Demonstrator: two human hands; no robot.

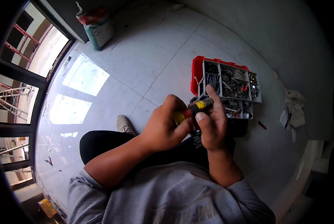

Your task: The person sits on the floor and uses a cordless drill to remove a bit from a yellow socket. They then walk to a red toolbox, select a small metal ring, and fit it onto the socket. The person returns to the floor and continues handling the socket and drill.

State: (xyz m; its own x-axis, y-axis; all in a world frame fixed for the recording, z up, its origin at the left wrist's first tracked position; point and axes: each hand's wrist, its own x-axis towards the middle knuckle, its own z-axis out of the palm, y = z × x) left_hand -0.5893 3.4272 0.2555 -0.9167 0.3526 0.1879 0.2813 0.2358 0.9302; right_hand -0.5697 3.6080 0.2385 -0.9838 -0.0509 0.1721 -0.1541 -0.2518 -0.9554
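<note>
In front of my body both hands are brought together on a short tool with a yellow, red and black handle (194,109); its exact kind I cannot make out. My left hand (166,122) is wrapped round its yellow end. At the other end my right hand (213,125) has its thumb bent in against the tool and its index finger pointing up. A grey tip shows beside the right fingers. Just below the hands sits a dark, jagged metal-looking part (196,139), partly hidden. Right behind them lies an opened organizer box (197,65) with a red edge.
Grey compartments in the box hold screws, bits and small hardware. A red strip (262,125) and a pale cloth bag (294,108) lie to the right. A bucket-like white and green container (99,33) stands far left, near glazed doors (34,93). My shoe (125,124) rests on the tiles.
</note>
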